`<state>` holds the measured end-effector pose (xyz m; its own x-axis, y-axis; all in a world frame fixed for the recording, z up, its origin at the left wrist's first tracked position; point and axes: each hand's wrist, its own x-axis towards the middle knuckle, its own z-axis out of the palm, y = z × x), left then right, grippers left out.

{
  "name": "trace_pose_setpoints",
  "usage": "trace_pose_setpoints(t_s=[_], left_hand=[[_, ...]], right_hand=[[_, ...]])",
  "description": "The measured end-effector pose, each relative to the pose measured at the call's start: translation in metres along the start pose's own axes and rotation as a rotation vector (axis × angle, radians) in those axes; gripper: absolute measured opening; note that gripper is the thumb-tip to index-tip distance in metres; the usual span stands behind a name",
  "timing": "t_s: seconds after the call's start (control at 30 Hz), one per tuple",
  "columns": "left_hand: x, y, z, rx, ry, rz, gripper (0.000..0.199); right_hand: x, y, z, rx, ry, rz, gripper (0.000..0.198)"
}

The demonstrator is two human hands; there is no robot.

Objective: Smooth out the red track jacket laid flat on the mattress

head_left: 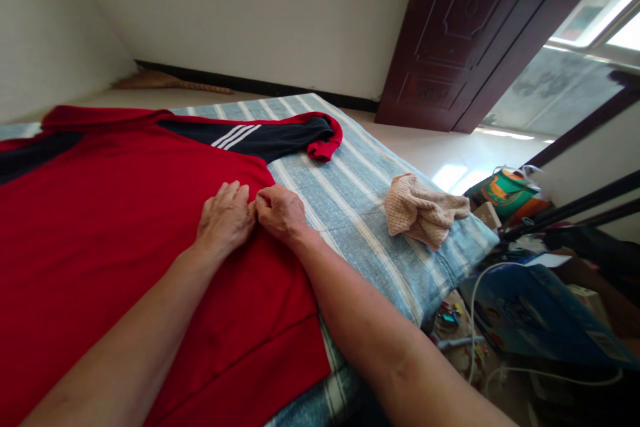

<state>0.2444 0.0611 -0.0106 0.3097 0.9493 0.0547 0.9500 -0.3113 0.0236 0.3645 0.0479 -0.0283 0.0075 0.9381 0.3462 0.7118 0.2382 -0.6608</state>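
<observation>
No legible writing; three white stripes on the navy sleeve of the red knit jersey, spread flat on the blue-and-white striped mattress; left hand flat on the jersey, fingers extended, gripping nothing; right hand curled, pinching red fabric near the jersey's side edge; bare mattress to the right; crumpled beige knitted cloth near the mattress edge; blue cardboard box on the floor beyond, contents unseen.

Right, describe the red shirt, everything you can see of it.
The red shirt lies spread flat on the blue striped bedcover. It looks like soft sports fabric, with a navy sleeve bearing three white stripes and a red cuff. The left hand presses on it near the armpit seam; the right hand pinches the fabric there.
</observation>
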Motion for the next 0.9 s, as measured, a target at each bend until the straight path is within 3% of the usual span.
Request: trace_pose_setpoints(t_s=[0.33, 0.53, 0.9], left_hand=[[0.012, 0.005, -0.002, -0.082, -0.029, 0.074, 0.049], [0.016, 0.007, 0.000, -0.041, -0.153, 0.034, 0.054], [0.016, 0.007, 0.005, -0.006, -0.167, 0.016, 0.053]], right_hand=[[0.000, -0.001, 0.000, -0.019, 0.010, 0.022, 0.021], [-0.001, -0.002, 0.001, -0.081, 0.007, 0.017, 0.020], [-0.001, -0.002, 0.002, -0.118, -0.008, 0.019, 0.019]])
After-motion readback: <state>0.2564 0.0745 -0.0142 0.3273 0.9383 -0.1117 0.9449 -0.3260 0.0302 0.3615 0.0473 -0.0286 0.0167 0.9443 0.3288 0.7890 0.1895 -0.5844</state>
